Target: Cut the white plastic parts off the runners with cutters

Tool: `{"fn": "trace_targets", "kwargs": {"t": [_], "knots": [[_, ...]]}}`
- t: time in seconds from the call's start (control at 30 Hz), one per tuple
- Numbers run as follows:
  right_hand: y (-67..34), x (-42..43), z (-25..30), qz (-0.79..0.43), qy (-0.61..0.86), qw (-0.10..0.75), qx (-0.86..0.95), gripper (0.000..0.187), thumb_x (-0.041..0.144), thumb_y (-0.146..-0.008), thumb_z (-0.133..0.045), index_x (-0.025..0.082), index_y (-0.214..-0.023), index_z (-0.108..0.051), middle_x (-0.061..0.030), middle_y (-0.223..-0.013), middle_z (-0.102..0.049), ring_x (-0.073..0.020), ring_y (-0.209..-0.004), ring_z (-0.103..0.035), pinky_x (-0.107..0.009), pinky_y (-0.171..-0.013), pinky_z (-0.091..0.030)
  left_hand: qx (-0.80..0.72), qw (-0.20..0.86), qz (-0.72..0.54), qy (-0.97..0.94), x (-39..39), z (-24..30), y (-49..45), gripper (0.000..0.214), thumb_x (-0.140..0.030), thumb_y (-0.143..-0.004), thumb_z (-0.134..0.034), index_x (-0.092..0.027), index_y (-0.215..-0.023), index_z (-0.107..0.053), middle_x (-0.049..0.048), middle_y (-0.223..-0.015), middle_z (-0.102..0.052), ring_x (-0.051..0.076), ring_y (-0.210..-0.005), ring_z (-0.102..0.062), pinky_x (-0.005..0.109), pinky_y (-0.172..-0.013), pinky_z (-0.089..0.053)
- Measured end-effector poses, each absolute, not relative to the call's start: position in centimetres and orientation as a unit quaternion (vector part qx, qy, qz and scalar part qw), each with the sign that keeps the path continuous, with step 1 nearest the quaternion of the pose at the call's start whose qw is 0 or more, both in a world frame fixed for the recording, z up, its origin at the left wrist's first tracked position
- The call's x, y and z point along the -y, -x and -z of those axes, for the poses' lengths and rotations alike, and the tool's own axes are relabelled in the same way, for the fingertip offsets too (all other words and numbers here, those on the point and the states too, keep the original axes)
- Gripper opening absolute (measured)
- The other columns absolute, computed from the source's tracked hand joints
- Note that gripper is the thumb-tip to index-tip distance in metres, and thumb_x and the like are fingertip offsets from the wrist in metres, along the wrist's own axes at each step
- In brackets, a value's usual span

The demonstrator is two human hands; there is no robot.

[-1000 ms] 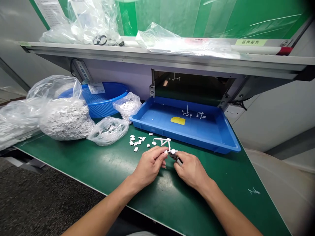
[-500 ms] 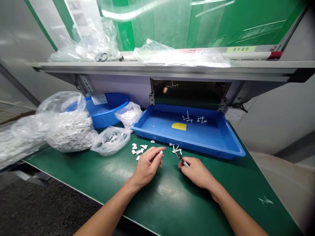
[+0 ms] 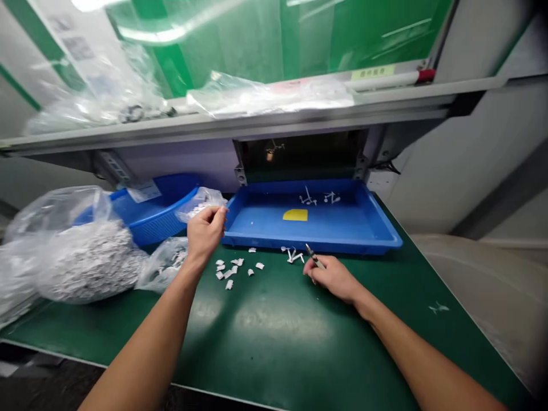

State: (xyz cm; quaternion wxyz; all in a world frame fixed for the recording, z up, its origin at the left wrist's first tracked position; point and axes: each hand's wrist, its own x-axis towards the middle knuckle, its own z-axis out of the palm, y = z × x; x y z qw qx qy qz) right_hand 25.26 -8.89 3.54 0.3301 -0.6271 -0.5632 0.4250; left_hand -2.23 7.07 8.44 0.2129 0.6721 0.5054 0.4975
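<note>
Beside the right hand (image 3: 331, 279), plastic sprue (image 3: 292, 256)

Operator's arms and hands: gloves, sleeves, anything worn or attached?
Nothing on them. The left hand and right hand are bare, with no gloves. The left forearm and right forearm show no sleeves, watch, bands, cables or markings as far as the frame reaches.

The left hand (image 3: 205, 233) has moved toward ten o'clock, away from the right hand (image 3: 333, 278), reaching a clear plastic bag (image 3: 200, 202).
</note>
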Motion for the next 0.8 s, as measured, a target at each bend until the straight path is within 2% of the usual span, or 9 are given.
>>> {"fn": "trace_targets", "kwargs": {"t": [0.1,0.17,0.23,0.33,0.53,0.6,0.73,0.8], "knots": [[-26.1,8.6,-3.1,-0.426,0.625,0.370,0.539,0.020,0.024,-0.075,-0.048,0.018,-0.085,-0.064,0.0031,-0.063,-0.056,-0.0114,-0.056,-0.047,-0.022,-0.055,-0.035,-0.380,0.238,-0.353,-0.821,-3.5,-6.1,-1.7,0.023,-0.034,-0.091,-0.052,-0.018,-0.089,-0.069,0.0013,-0.075,-0.067,0.015,-0.066,-0.063,0.021,-0.062,-0.048],[-26.1,8.6,-2.8,-0.354,0.655,0.368,0.557,0.021,0.024,-0.075,-0.050,0.020,-0.089,-0.066,0.0038,-0.064,-0.056,-0.0114,-0.057,-0.047,-0.022,-0.056,-0.035,-0.321,0.195,-0.245,-0.894,-2.0,-4.8,-3.9,0.020,-0.031,-0.092,-0.052,-0.020,-0.097,-0.068,0.0031,-0.091,-0.070,0.018,-0.082,-0.065,0.024,-0.075,-0.048],[-25.9,8.7,-2.6,-0.265,0.679,0.355,0.586,0.024,0.023,-0.076,-0.051,0.022,-0.094,-0.067,0.0048,-0.066,-0.057,-0.0115,-0.058,-0.047,-0.023,-0.058,-0.034,-0.339,0.128,-0.176,-0.915,-1.3,-3.6,-5.5,0.020,-0.028,-0.094,-0.050,-0.021,-0.107,-0.064,0.0052,-0.097,-0.069,0.021,-0.084,-0.065,0.026,-0.073,-0.046],[-25.5,8.8,-2.3,-0.205,0.676,0.342,0.620,0.026,0.020,-0.076,-0.052,0.025,-0.098,-0.066,0.0052,-0.069,-0.059,-0.0117,-0.061,-0.049,-0.023,-0.061,-0.034,-0.394,0.058,-0.111,-0.910,-1.2,-2.2,-6.8,0.017,-0.026,-0.095,-0.046,-0.020,-0.106,-0.059,0.0062,-0.091,-0.067,0.022,-0.078,-0.065,0.027,-0.063,-0.043],[-25.6,8.7,-2.5,-0.202,0.677,0.337,0.622,0.022,0.020,-0.077,-0.053,0.024,-0.095,-0.065,0.0049,-0.070,-0.060,-0.0117,-0.062,-0.050,-0.022,-0.060,-0.033,-0.395,0.074,-0.128,-0.907,-1.6,-0.9,-6.8,0.011,-0.023,-0.094,-0.044,-0.019,-0.093,-0.054,0.0062,-0.090,-0.063,0.022,-0.079,-0.062,0.027,-0.062,-0.043],[-25.8,8.6,-2.5,-0.191,0.693,0.338,0.607,0.021,0.021,-0.078,-0.052,0.023,-0.094,-0.065,0.0047,-0.069,-0.059,-0.0120,-0.061,-0.049,-0.023,-0.060,-0.033,-0.384,0.141,-0.161,-0.898,-1.5,-1.0,-6.5,0.009,-0.022,-0.090,-0.048,-0.018,-0.090,-0.056,0.0051,-0.087,-0.062,0.021,-0.078,-0.061,0.028,-0.066,-0.046],[-26.0,8.5,-2.6,-0.165,0.722,0.306,0.599,0.014,0.021,-0.079,-0.051,0.023,-0.086,-0.062,0.0041,-0.066,-0.057,-0.0125,-0.060,-0.047,-0.024,-0.059,-0.031,-0.382,0.444,-0.246,-0.772,-0.6,-1.7,-5.8,0.020,-0.031,-0.087,-0.055,-0.017,-0.100,-0.063,0.0018,-0.078,-0.065,0.017,-0.067,-0.063,0.028,-0.064,-0.053],[-25.8,8.7,-2.6,-0.165,0.728,0.276,0.606,0.013,0.019,-0.078,-0.050,0.022,-0.084,-0.061,0.0029,-0.070,-0.059,-0.0131,-0.062,-0.049,-0.025,-0.060,-0.030,-0.373,0.548,-0.287,-0.692,0.1,-1.8,-5.5,0.027,-0.037,-0.085,-0.060,-0.016,-0.101,-0.065,0.0024,-0.076,-0.066,0.017,-0.064,-0.063,0.029,-0.063,-0.055]]}}
